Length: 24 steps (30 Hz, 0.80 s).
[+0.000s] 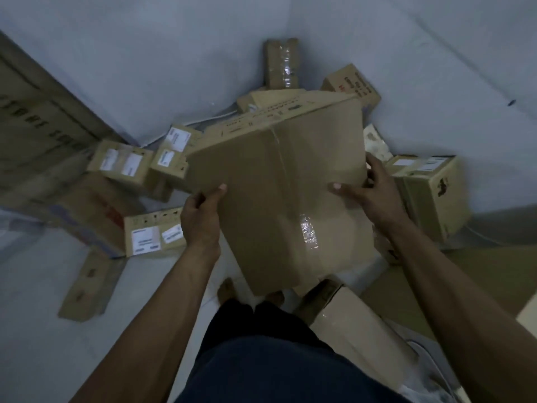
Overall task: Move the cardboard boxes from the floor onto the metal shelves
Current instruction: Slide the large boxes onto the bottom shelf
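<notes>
A large taped cardboard box (pixel 279 181) is held tilted in front of me, above the floor and my bare feet. My left hand (pixel 200 216) grips its left edge, thumb on the top face. On the other side, my right hand (pixel 374 190) holds the right edge with the thumb laid on top and the fingers curled round the side. No metal shelf is in view.
Several smaller cardboard boxes lie scattered on the pale floor: labelled ones (pixel 122 161) at left, one (pixel 433 193) at right, one (pixel 348 321) by my right leg, more (pixel 282 62) against the wall. A big printed carton (pixel 37 126) leans at far left.
</notes>
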Tool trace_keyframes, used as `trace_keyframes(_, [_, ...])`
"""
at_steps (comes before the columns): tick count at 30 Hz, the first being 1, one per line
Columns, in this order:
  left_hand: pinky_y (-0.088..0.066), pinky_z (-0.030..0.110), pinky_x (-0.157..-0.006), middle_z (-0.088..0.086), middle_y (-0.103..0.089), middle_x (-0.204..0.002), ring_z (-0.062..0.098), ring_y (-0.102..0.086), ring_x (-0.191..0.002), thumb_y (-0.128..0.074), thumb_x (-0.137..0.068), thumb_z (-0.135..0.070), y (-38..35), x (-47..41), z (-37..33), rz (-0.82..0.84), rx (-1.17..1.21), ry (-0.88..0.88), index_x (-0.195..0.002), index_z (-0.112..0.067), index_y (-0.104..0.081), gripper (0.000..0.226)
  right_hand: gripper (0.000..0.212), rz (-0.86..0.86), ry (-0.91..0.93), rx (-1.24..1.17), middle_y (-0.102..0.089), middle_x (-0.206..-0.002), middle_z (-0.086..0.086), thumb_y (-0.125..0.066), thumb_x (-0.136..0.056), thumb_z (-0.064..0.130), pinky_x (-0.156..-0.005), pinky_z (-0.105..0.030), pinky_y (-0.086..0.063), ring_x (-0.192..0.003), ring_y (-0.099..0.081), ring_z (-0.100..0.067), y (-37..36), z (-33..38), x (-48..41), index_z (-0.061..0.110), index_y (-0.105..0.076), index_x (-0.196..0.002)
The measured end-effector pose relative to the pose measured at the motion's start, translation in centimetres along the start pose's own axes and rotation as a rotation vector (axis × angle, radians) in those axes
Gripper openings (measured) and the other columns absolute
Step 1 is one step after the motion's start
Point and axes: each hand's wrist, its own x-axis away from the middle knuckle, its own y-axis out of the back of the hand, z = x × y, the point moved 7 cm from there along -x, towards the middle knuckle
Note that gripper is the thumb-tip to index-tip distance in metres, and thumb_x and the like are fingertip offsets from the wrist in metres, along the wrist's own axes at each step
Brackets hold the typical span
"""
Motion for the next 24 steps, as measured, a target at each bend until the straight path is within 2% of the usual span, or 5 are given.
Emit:
trace_keyframes(4, [-0.051, 0.031, -0.077, -0.023, -0.074, -0.097, 0.003, -0.068, -0.093, -0.074, -0.08, -0.026, 6.9, 2.9, -0.3, -0.006, -0.03, -0.063, -0.109, -0.035, -0.071, 0.03, 0.089, 0.043, 0.007, 0.043, -0.066, -0.124, 0.007, -0.089, -0.052, 0.053, -0.077, -0.031, -0.058, -0.106, -0.066, -0.012, -4.3, 1.7, 3.1, 0.028, -0.056, -0.131])
trace_keyframes(10, [-0.055, 0.026, -0.05, -0.025, -0.072, -0.1, 0.0, -0.071, -0.078, -0.071, -0.086, -0.02, 21.6, 9.5, 1.9, -0.06, 0.069, -0.046, -0.116, -0.052, -0.061, 0.045, 0.067, 0.298, 0.104, 0.11, -0.068, -0.122, 0.001, -0.089, -0.065, 0.034, -0.083, -0.039, -0.058, -0.107, -0.065, -0.016, -14.9, 3.8, 10.8, 0.022, -0.063, -0.125])
trace_keyframes(14, [-0.055, 0.024, -0.058, -0.025, -0.072, -0.095, -0.003, -0.07, -0.08, -0.07, -0.084, -0.015, 34.2, 16.8, 4.3, -0.271, 0.16, -0.116, -0.115, -0.052, -0.057, 0.05, 0.065, 0.547, 0.201, 0.128, -0.069, -0.121, 0.001, -0.088, -0.073, 0.015, -0.083, -0.037, -0.058, -0.108, -0.067, -0.021, -24.6, 5.8, 18.9, 0.02, -0.062, -0.132])
trace_keyframes(19, [-0.054, 0.026, -0.068, 0.0, -0.075, -0.106, 0.013, -0.07, -0.091, -0.067, -0.087, -0.015, 49.5, 27.6, 9.3, -0.541, 0.32, -0.169, -0.11, -0.018, -0.072, 0.024, 0.071, 0.818, 0.331, 0.182, -0.068, -0.12, 0.01, -0.092, -0.068, 0.023, -0.072, -0.026, -0.058, -0.101, -0.067, -0.01, -36.6, 8.6, 31.5, 0.029, -0.06, -0.132])
trace_keyframes(24, [-0.057, 0.028, -0.076, 0.008, -0.073, -0.117, 0.021, -0.071, -0.101, -0.058, -0.091, -0.01, 60.5, 38.0, 13.0, -0.679, 0.454, -0.31, -0.125, -0.015, -0.068, 0.036, 0.075, 1.04, 0.339, 0.228, -0.067, -0.125, -0.001, -0.092, -0.068, 0.02, -0.081, -0.037, -0.058, -0.106, -0.067, -0.016, -47.4, 8.5, 43.7, 0.016, -0.056, -0.133])
